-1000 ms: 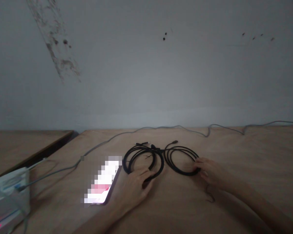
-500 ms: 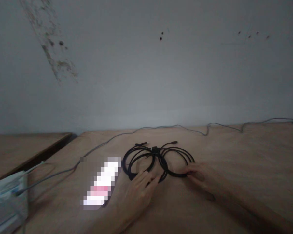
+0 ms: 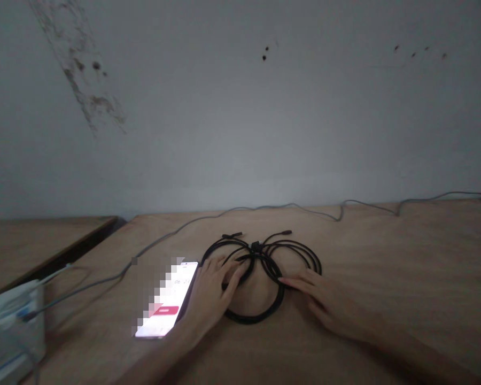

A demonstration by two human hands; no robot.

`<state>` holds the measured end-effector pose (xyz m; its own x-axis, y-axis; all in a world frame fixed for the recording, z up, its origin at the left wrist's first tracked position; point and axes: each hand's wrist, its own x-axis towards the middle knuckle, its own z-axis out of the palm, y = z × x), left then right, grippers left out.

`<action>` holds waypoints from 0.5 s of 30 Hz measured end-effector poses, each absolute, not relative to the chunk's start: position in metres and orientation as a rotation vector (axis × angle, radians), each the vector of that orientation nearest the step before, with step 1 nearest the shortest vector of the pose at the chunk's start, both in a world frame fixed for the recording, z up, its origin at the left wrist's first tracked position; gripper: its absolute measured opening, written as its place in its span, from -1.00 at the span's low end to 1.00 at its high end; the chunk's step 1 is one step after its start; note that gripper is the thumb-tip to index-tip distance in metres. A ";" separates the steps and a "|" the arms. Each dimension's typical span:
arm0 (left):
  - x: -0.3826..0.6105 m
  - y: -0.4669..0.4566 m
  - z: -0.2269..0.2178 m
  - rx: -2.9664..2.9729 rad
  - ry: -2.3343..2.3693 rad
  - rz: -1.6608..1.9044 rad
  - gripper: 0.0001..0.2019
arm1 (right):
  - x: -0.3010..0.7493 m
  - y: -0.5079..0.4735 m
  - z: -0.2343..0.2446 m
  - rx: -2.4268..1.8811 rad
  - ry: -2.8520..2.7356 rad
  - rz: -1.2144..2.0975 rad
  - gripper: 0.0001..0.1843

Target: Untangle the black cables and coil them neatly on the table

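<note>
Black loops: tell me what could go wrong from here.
1. The black loops overlap, so pulling one might drag or tangle the others.
2. The left hand is close beside the lit phone; a sideways move could nudge it.
3. A loose end sticks out past the loops and might catch if they are shifted.

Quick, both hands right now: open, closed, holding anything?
Left hand: open, thumb and fingers apart, on the left of the black cable coils.
Right hand: loosely open, fingertips at the coils; no firm grip visible.
</note>
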<state>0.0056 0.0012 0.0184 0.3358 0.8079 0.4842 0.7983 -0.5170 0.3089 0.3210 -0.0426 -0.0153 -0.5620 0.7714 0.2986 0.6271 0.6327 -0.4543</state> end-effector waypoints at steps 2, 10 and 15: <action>0.004 0.006 0.017 2.498 1.561 0.844 -0.63 | 0.321 -0.043 -0.017 -1.096 -2.423 0.394 -0.11; 0.000 0.013 0.013 2.424 1.648 0.760 -0.68 | 0.323 -0.043 -0.028 -1.073 -2.423 0.415 -0.04; -0.001 0.016 0.010 2.404 1.616 0.770 -0.69 | 0.321 -0.043 -0.026 -1.069 -2.421 0.468 -0.05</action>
